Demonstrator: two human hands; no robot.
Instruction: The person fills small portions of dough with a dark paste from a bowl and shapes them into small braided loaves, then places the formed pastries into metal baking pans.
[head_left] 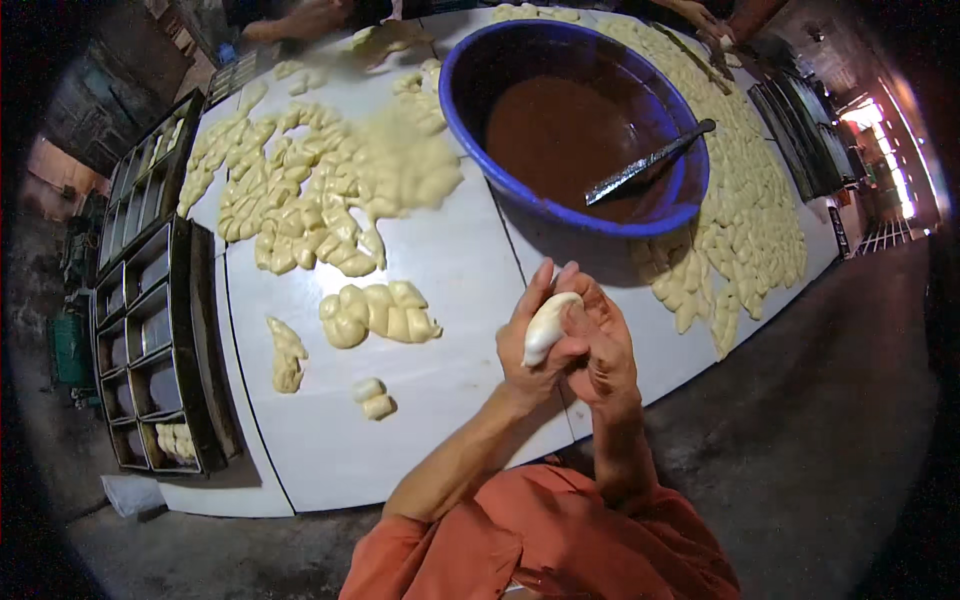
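Hands half curled, the left hand (516, 350) and right hand (606, 350) are holding a smooth, elongated dough piece (545, 332) between them above the white tabletop (450, 400), its long axis slanting from near left to far right. Two small dough lumps (379, 407) are lying together leftward; beyond, a blue basin (690, 190) is holding brown liquid (560, 130) and a flat metal blade (640, 172).

Both hands (608, 345) cupped close together

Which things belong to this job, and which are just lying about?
Likely belonging: dough piece, held between left hand and right hand; small dough rolls; piled dough; blue tub of brown mixture; spatula; sectioned pans.

Seemingly just lying about: whitish bag, green machinery.
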